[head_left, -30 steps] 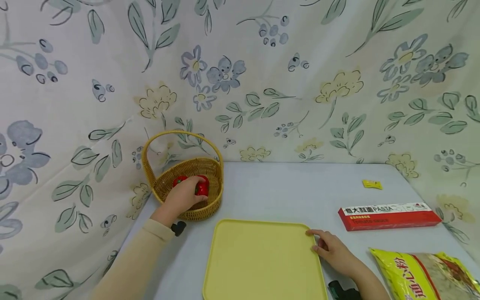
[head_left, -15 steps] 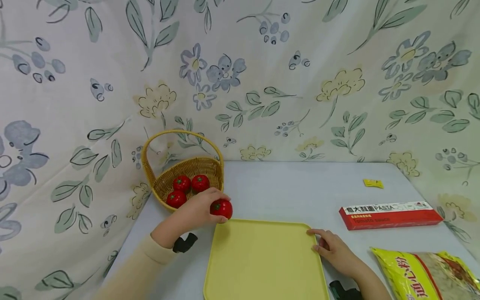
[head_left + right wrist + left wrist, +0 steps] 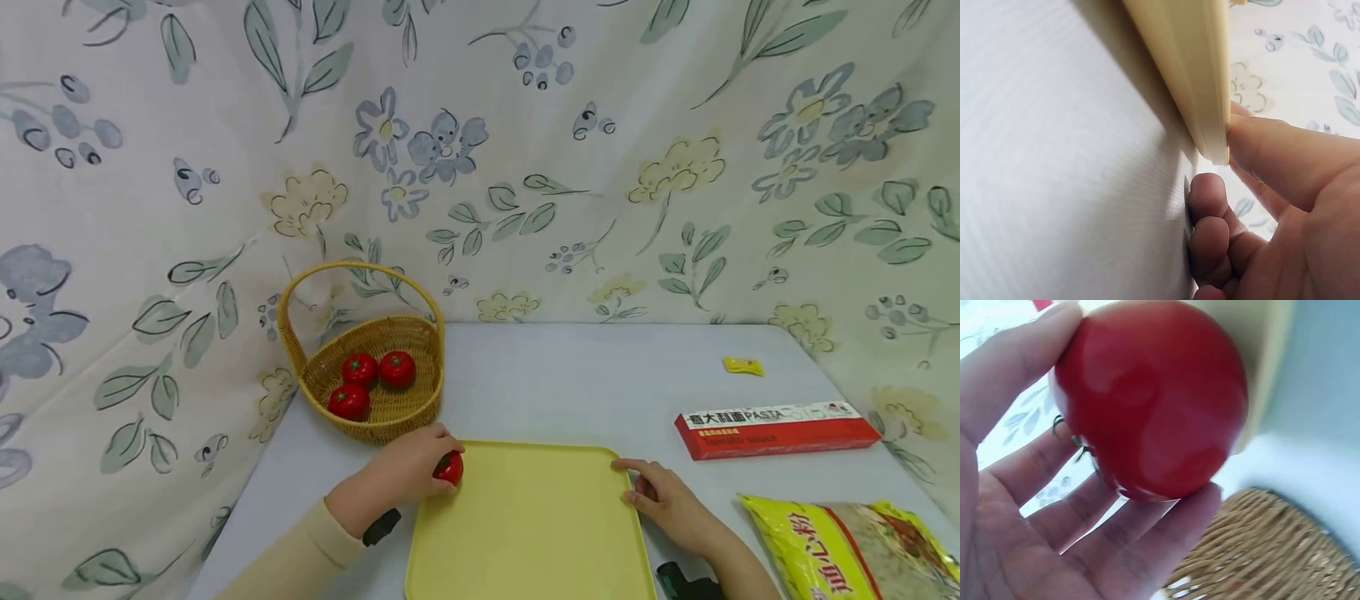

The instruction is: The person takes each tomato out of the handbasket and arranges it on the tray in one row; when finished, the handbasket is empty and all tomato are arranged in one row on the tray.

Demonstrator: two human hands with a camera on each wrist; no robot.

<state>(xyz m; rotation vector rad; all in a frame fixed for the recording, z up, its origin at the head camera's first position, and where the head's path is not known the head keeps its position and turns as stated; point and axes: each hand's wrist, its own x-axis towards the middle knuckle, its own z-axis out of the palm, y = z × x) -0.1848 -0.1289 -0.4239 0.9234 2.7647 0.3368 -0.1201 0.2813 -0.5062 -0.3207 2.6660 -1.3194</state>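
Observation:
My left hand (image 3: 408, 467) grips a red tomato (image 3: 449, 469) over the top left corner of the yellow tray (image 3: 540, 525). In the left wrist view the thumb and fingers of the left hand (image 3: 1066, 506) lie round the tomato (image 3: 1154, 394), its green stem towards the palm. My right hand (image 3: 671, 507) rests at the tray's upper right edge. The right wrist view shows the thumb of the right hand (image 3: 1291, 187) against the tray rim (image 3: 1191, 75), with other fingertips low by the white table surface.
A wicker basket (image 3: 427, 392) holding three tomatoes (image 3: 397, 369) stands behind the left hand. At the right lie a small yellow packet (image 3: 743, 366), a red pasta box (image 3: 776, 435) and a yellow noodle bag (image 3: 847, 542). A floral cloth (image 3: 525, 167) hangs behind.
My left hand has taken one tomato out of the basket and moved it right and towards me to the tray's corner. The right hand has stayed at the tray's edge.

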